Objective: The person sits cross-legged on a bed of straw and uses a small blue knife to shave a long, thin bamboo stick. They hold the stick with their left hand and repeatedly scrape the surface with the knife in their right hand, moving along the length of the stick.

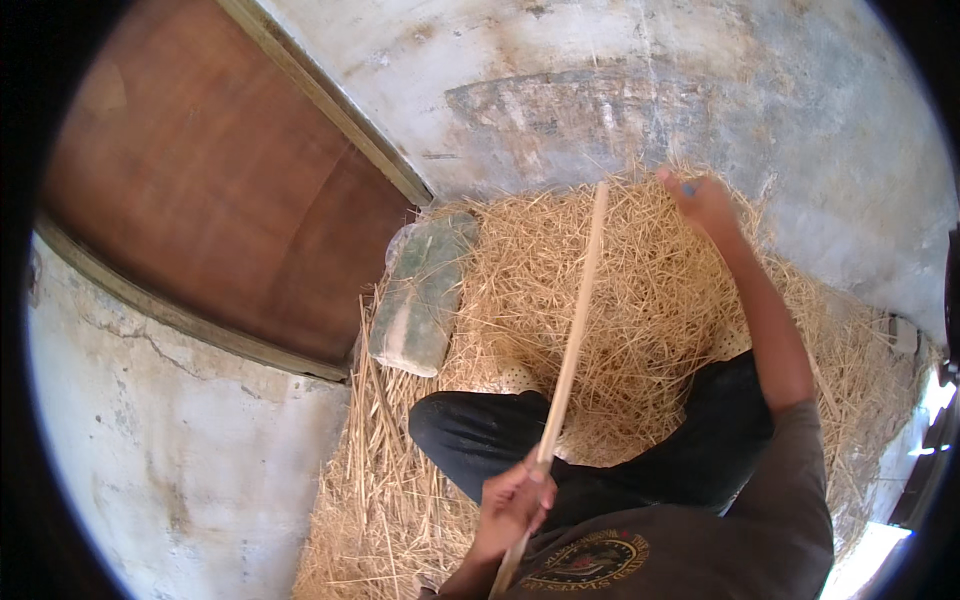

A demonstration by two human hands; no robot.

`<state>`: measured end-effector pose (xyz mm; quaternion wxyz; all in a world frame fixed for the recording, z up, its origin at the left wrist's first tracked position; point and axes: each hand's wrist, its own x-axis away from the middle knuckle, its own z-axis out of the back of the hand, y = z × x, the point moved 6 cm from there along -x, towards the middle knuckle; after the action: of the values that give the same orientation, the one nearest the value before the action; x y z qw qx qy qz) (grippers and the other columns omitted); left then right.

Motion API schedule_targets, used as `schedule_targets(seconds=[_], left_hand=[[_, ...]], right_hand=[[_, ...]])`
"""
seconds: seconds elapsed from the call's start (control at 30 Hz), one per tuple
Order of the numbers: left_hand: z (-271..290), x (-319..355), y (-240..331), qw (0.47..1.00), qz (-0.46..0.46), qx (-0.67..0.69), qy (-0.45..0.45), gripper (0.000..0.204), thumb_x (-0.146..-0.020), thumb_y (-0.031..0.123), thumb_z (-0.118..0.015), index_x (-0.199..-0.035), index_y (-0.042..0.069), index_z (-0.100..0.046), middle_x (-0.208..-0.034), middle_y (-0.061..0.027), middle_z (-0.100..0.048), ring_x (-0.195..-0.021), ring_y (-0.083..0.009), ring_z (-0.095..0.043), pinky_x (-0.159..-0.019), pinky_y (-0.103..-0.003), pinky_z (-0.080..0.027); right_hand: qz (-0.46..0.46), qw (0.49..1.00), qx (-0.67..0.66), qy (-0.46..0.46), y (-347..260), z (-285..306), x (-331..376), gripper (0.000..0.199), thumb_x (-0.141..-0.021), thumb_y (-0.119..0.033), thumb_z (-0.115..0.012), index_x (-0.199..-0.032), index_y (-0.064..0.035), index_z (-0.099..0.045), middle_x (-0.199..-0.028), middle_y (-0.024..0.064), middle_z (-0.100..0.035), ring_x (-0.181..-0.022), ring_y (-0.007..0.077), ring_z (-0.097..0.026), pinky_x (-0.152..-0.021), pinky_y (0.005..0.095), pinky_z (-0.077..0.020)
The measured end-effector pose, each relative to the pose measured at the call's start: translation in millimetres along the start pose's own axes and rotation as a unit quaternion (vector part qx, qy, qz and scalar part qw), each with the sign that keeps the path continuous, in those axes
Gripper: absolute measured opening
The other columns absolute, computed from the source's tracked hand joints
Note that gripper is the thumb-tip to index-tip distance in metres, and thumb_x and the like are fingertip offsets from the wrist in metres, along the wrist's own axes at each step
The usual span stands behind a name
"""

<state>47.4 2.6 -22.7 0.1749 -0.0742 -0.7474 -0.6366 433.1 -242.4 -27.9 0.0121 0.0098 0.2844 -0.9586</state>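
Observation:
My left hand (515,505) is closed round the lower part of a long, pale strip that looks like split bamboo or wood (575,340). The strip slants up and away over my lap, its far end above the straw. My right hand (708,207) is out at the far right, near the wall, with its fingers curled and a little smeared by motion. A small bluish thing (689,188) shows at its fingers; its kind cannot be made out. This hand is apart from the strip. Under both hands lies a thick heap of shredded straw-like shavings (640,280).
A greyish-green stone block (425,290) rests left of the heap, beside a brown door panel (230,180) in a wooden frame. Thin strips (385,425) lie along the left. Stained plaster walls (640,90) close in the far side. My crossed legs (480,430) border the heap.

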Motion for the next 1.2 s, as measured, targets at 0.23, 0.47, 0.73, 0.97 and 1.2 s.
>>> schedule_targets(seconds=[0.23, 0.47, 0.73, 0.97, 1.2], left_hand=[[-4.5, -18.6, 9.5, 0.999, -0.026, 0.022, -0.012, 0.039, -0.099, 0.016, -0.044, -0.138, 0.009, -0.044, -0.072, 0.0004, -0.049, -0.048, -0.0022, -0.037, -0.041, -0.016, -0.029], [-9.6, -20.7, 15.6, 0.999, -0.032, 0.034, 0.008, 0.041, -0.099, 0.016, -0.047, -0.138, 0.009, -0.043, -0.071, 0.0019, -0.047, -0.048, -0.0015, -0.037, -0.041, -0.016, -0.029], [-16.6, -10.9, 2.2, 1.000, -0.006, -0.010, -0.007, 0.040, -0.098, 0.018, -0.047, -0.137, 0.006, -0.044, -0.068, 0.0025, -0.048, -0.049, -0.0022, -0.039, -0.042, -0.016, -0.030], [-15.2, -8.1, 3.1, 0.998, -0.047, -0.043, 0.000, 0.039, -0.099, 0.017, -0.046, -0.136, 0.005, -0.045, -0.069, 0.0038, -0.047, -0.050, -0.0007, -0.036, -0.042, -0.016, -0.026], [-23.4, 0.8, -6.2, 0.999, 0.007, -0.016, -0.048, 0.039, -0.098, 0.014, -0.048, -0.137, 0.009, -0.045, -0.072, 0.0039, -0.047, -0.054, 0.0000, -0.036, -0.045, -0.015, -0.029]], right_hand=[[0.378, 0.919, -0.009, -0.110, -116.1, -34.1, 170.5, 0.076, -0.070, -0.081, -0.048, -0.055, -0.0078, -0.060, -0.048, 0.0106, -0.052, -0.046, 0.0280, -0.055, -0.046, 0.0382, -0.0440], [0.400, 0.912, 0.053, -0.078, -119.7, -44.2, 151.2, 0.077, -0.069, -0.082, -0.048, -0.057, -0.0073, -0.062, -0.048, 0.0104, -0.054, -0.046, 0.0269, -0.058, -0.045, 0.0381, -0.0442], [0.222, 0.974, 0.013, -0.049, -65.6, -52.8, 91.5, 0.067, -0.076, -0.073, -0.052, -0.059, -0.0088, -0.061, -0.048, 0.0060, -0.053, -0.044, 0.0215, -0.054, -0.045, 0.0385, -0.0422], [0.245, 0.968, 0.023, -0.043, -76.6, -50.7, 110.5, 0.077, -0.076, -0.080, -0.043, -0.050, -0.0088, -0.055, -0.044, 0.0049, -0.047, -0.042, 0.0215, -0.051, -0.044, 0.0391, -0.0410], [0.083, 0.996, 0.014, -0.024, -32.7, -56.7, 28.3, 0.079, -0.082, -0.077, -0.035, -0.056, -0.0055, -0.056, -0.049, 0.0053, -0.047, -0.047, 0.0203, -0.049, -0.048, 0.0392, -0.0411]])
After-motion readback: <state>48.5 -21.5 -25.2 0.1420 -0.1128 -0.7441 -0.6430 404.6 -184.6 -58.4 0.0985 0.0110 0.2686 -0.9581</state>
